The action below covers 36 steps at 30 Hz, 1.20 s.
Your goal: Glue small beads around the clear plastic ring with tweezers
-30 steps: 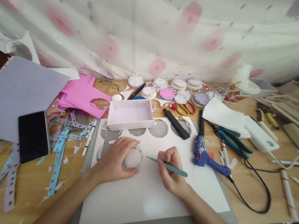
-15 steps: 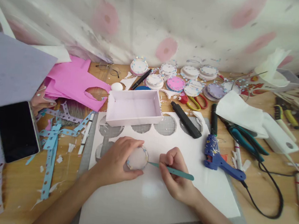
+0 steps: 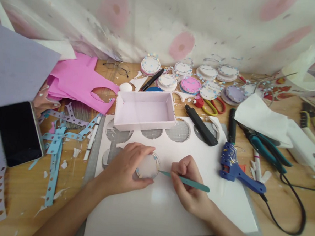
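Round whitish disc with a dotted rim (image 3: 147,166) sits about mid-frame, over the flat white sheet (image 3: 173,213). Left hand (image 3: 124,167) has it between thumb and fingers, from its left side. Right hand (image 3: 188,185) pinches slim teal tweezers (image 3: 197,185), tip at the disc's right rim; can't tell if touching. Pale lilac open rectangular box (image 3: 145,125) just above; blue plastic glue gun (image 3: 229,165), right of frame.

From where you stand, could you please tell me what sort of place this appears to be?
It looks like a craft workspace: a blue glue gun lies to the right, a white sheet has round cut-outs, and the right hand holds a slim green tool.
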### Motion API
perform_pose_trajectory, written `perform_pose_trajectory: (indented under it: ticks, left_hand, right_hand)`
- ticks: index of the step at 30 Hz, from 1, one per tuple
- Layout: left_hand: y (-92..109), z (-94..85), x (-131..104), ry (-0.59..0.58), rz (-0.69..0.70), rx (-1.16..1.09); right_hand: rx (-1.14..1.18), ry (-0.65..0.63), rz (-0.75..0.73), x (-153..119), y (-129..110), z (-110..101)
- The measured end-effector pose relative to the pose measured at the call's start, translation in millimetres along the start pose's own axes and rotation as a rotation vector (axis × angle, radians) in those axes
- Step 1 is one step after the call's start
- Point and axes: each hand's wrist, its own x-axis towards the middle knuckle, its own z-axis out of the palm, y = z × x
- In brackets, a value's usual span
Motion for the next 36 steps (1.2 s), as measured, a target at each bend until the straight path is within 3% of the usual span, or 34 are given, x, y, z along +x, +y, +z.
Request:
perform_pose_trajectory:
  ticks: [36]
  left_hand:
    - [-0.5,-0.2,-0.3,0.004,-0.008,-0.018]
  right_hand:
    - [0.029,0.008,0.010,-3.1,3.7,-0.2]
